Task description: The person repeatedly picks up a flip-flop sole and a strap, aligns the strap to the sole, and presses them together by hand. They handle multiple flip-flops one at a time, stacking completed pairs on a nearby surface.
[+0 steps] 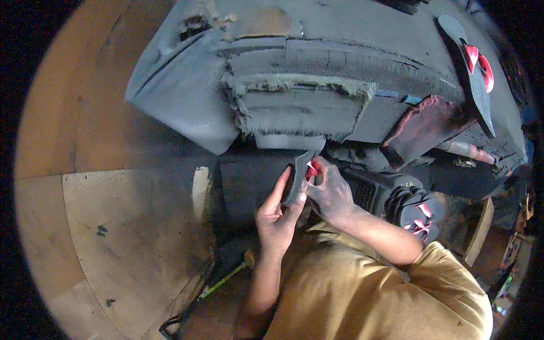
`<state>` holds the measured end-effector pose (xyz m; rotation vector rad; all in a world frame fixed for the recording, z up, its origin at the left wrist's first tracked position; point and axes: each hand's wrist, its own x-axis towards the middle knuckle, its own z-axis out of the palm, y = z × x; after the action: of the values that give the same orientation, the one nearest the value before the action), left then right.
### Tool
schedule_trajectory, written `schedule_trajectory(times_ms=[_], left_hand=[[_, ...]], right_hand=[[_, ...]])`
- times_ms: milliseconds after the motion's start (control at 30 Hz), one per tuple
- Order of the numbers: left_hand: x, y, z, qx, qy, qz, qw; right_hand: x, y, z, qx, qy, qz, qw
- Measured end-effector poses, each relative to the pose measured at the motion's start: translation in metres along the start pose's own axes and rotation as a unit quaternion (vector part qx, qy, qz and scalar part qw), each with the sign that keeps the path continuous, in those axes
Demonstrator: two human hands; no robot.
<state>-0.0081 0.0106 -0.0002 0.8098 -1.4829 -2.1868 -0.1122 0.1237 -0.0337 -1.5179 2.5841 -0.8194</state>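
Close in front of my body I hold a dark flip-flop (302,171) with red and white straps, its sole turned edge-on. My left hand (276,218) grips the sole from the left, fingers behind it and thumb along its lower end. My right hand (331,192) is closed on the strap side, with the fingers at the red strap; the fingertips are partly hidden. Another dark flip-flop (475,76) with red and white straps lies at the upper right of the grey-covered bench (340,22).
A frayed cloth pad (300,110) covers the bench's front edge, with a reddish cloth (428,127) hanging to its right. Several stacked flip-flops (416,212) are beside my right arm. Wooden boards (136,243) stand at the left; a thin green-yellow stick (226,276) is near my left forearm.
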Motion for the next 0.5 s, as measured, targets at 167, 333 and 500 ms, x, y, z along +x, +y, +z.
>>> schedule_trajectory(times_ms=[167, 333, 500], left_hand=[[0.01, 0.012, 0.001, 0.203, 0.028, 0.125, 0.971], [0.019, 0.034, 0.006, 0.305, 0.058, 0.083, 0.947], [0.014, 0.07, 0.006, 0.485, 0.064, 0.144, 0.86]], right_hand=[[0.014, 0.007, 0.019, 0.005, 0.109, -0.044, 0.993], [0.014, 0.003, 0.017, 0.196, -0.048, -0.022, 0.979], [0.018, -0.016, -0.007, 0.42, -0.177, 0.047, 0.889]])
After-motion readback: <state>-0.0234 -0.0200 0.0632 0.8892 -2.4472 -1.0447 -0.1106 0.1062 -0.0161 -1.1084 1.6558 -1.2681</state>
